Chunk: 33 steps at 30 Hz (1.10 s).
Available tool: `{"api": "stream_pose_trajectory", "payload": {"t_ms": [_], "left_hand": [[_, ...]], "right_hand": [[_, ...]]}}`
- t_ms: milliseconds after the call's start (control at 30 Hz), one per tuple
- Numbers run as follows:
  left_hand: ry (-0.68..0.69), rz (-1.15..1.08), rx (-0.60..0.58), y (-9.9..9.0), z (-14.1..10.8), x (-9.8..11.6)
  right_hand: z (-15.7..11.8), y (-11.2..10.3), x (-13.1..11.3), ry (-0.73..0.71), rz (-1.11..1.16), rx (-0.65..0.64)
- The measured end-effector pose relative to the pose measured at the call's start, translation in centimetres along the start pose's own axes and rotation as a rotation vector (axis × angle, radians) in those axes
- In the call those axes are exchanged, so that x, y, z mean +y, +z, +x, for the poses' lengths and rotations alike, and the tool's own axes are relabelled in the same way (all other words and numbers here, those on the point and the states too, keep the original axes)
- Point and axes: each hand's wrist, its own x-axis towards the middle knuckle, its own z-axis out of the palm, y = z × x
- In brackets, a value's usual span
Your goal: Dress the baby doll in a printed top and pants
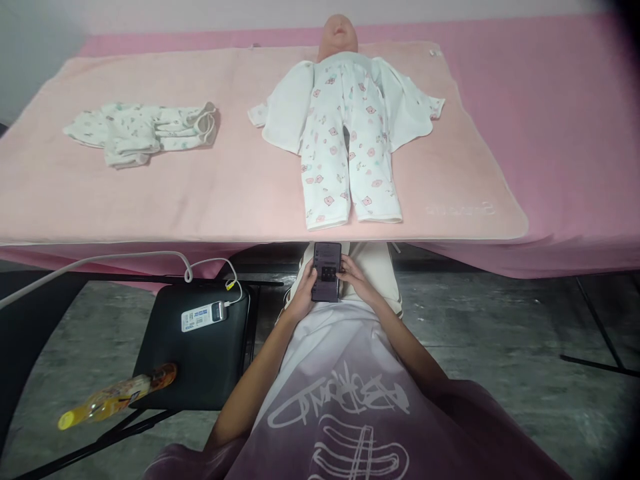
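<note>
And across the upper half of the frame runs the pink worktop, a paler mat spread over it. Upper centre, there's the doll, head showing, a white top fanned to both sides and printed trousers on top; whether its legs are inside, I cannot tell. Lower left, a black stool. Back up to the upper left, a folded garment. A yellow-capped bottle juts past the stool's edge, lower left, standing or lying I cannot say.

Now to the centre: both hands are drawn in narrow, the left hand along one side of the phone, the right hand at the other, thumb by the screen. The phone sits just below the worktop's front edge in the picture, screen up. Good handling here, I'd say: let the left carry the weight, keep the right thumb light and loose, and mind that edge if the phone is raised.

Smallest, centre left, a cabled white device lies on the stool; the left elbow should stay clear of it.
</note>
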Motion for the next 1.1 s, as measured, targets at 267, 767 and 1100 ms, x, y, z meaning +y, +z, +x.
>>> {"api": "stream_pose_trajectory", "payload": {"t_ms": [267, 767, 1100], "left_hand": [[0.030, 0.009, 0.002, 0.3, 0.0, 0.3], [0.009, -0.066, -0.021, 0.3, 0.1, 0.4], [0.015, -0.090, -0.006, 0.4, 0.0, 0.3]], "right_hand": [[0.1, -0.1, 0.5, -0.012, 0.006, -0.006], [-0.5, 0.0, 1.3, -0.075, -0.121, -0.062], [-0.4, -0.3, 2.0, -0.103, -0.181, -0.097]]}}
